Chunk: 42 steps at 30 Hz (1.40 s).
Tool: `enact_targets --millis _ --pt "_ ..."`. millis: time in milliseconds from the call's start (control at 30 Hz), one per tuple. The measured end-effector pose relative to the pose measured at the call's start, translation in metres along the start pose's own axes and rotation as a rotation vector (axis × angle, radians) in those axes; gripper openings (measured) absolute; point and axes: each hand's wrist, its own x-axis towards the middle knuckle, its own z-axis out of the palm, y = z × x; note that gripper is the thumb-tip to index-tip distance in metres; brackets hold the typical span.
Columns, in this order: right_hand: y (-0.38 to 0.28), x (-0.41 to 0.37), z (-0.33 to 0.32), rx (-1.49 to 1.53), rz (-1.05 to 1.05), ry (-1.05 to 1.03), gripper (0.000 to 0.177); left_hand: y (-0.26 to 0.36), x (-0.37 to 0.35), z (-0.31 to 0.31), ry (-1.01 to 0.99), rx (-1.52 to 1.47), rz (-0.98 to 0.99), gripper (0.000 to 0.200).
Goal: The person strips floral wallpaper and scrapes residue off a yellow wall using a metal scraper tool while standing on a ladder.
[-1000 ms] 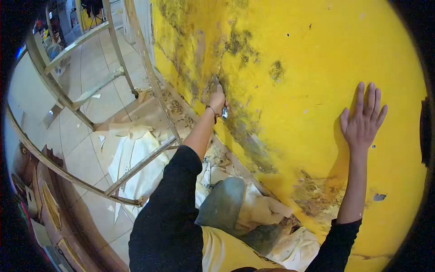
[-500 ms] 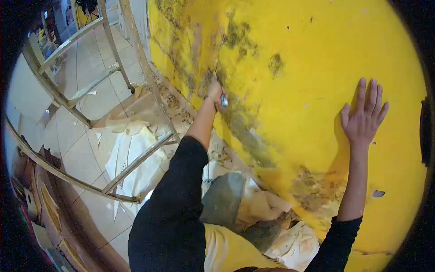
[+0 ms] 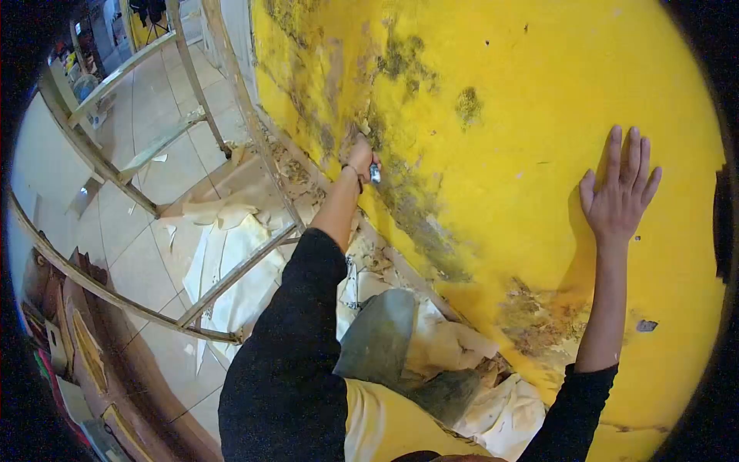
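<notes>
Head view, looking down along a yellow wall [image 3: 585, 69] to the tiled floor [image 3: 146, 146].

Hands: the left hand [image 3: 360, 156] is closed in a fist around a small metal tool [image 3: 375, 174]. Its shiny end shows just below the fist and lies against the wall. A thin band circles that wrist. The right hand [image 3: 618, 196] lies flat on the wall, well apart from the left, with fingers spread wide and pointing up; it holds nothing. Both arms wear black sleeves.

Surface: the paint is smooth and bright around the right hand. A dark, mottled band [image 3: 416, 208] of bared patches runs slantwise from the wall's upper edge, past the left hand, down toward its foot. A second rough brown patch [image 3: 535, 327] sits low on the wall, beside the right forearm. Small chips and specks dot the paint elsewhere, one grey chip [image 3: 645, 326] near the right elbow.

Room: pale flakes [image 3: 296, 173] lie along the foot of the wall. Crumpled light sheets [image 3: 223, 262] cover the floor beside it, under a metal frame [image 3: 239, 269] of slanted bars that stands close to the wall. The pale tiles run on to the far end of the room. Brown wooden pieces [image 3: 77, 339] lie at the lower left edge of the view.
</notes>
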Motion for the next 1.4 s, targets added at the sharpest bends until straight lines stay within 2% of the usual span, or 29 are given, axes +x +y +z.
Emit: enact_targets --millis 67,100,200,233,400,467,500,533,600,633,667,733,767,900,967,1033,1067,1133,1167,1333,1400 --pt "0.001 0.001 0.002 -0.012 0.009 0.005 0.075 0.001 0.007 -0.008 -0.028 0.131 0.085 0.058" --pt "0.001 -0.001 0.002 -0.018 0.008 -0.011 0.076 -0.004 0.003 -0.004 -0.037 0.135 0.164 0.067" --pt "0.0 0.0 0.001 0.012 -0.005 0.013 0.076 -0.008 -0.002 0.007 0.068 0.003 0.127 0.065" --pt "0.0 0.0 0.0 0.027 0.001 0.012 0.076 -0.009 -0.006 0.002 0.001 -0.005 0.111 0.064" --pt "-0.001 -0.002 0.0 0.016 -0.016 0.012 0.076 -0.012 0.004 -0.004 -0.001 0.121 0.162 0.055" --pt "-0.001 0.0 -0.001 0.014 -0.001 0.009 0.075 -0.008 0.021 -0.001 0.008 -0.021 0.087 0.057" --pt "0.0 0.0 0.0 0.005 -0.004 0.007 0.075 -0.008 -0.004 -0.002 -0.011 -0.118 0.157 0.065" --pt "0.0 0.002 0.001 0.002 -0.001 0.016 0.075 -0.008 -0.006 -0.005 -0.028 -0.094 0.176 0.065" --pt "0.0 0.0 0.001 0.01 -0.007 0.019 0.075 -0.006 0.031 -0.021 -0.091 0.084 0.248 0.064" --pt "0.0 -0.001 0.0 -0.009 -0.002 -0.001 0.074 -0.012 0.072 -0.038 -0.171 0.315 0.475 0.063" --pt "0.001 -0.001 0.0 -0.012 -0.004 -0.003 0.074 -0.015 0.094 -0.046 -0.21 0.43 0.604 0.063" --pt "0.0 -0.001 0.001 0.001 0.003 0.002 0.074 -0.003 0.033 -0.019 -0.055 -0.042 0.2 0.063" --pt "0.0 0.0 0.002 0.003 0.005 0.003 0.074 -0.01 0.015 -0.012 -0.034 -0.03 0.173 0.067" --pt "0.0 0.001 0.001 -0.017 0.001 0.001 0.075 -0.024 0.011 -0.013 -0.019 0.104 0.097 0.068" --pt "0.0 -0.002 -0.001 -0.011 -0.013 -0.004 0.075 -0.011 0.027 -0.024 -0.063 -0.039 0.074 0.058" --pt "0.0 0.0 0.001 -0.014 -0.007 0.007 0.074 -0.012 0.044 -0.018 -0.063 -0.14 0.118 0.064" --pt "-0.001 0.001 0.002 -0.007 -0.005 0.013 0.074 -0.02 0.041 -0.015 -0.058 -0.142 0.126 0.064" --pt "0.0 -0.001 0.003 -0.018 -0.009 0.023 0.074 -0.039 -0.022 -0.007 -0.103 0.033 0.131 0.062" --pt "0.0 -0.001 0.002 -0.019 -0.001 0.015 0.074 -0.045 -0.03 -0.005 -0.073 0.048 0.067 0.063" --pt "0.001 -0.002 0.003 -0.016 0.001 -0.004 0.074 -0.03 -0.001 -0.01 -0.011 -0.021 0.018 0.067" --pt "0.001 -0.002 0.003 -0.005 0.003 0.004 0.073 -0.041 -0.001 -0.013 -0.098 -0.052 0.051 0.067"
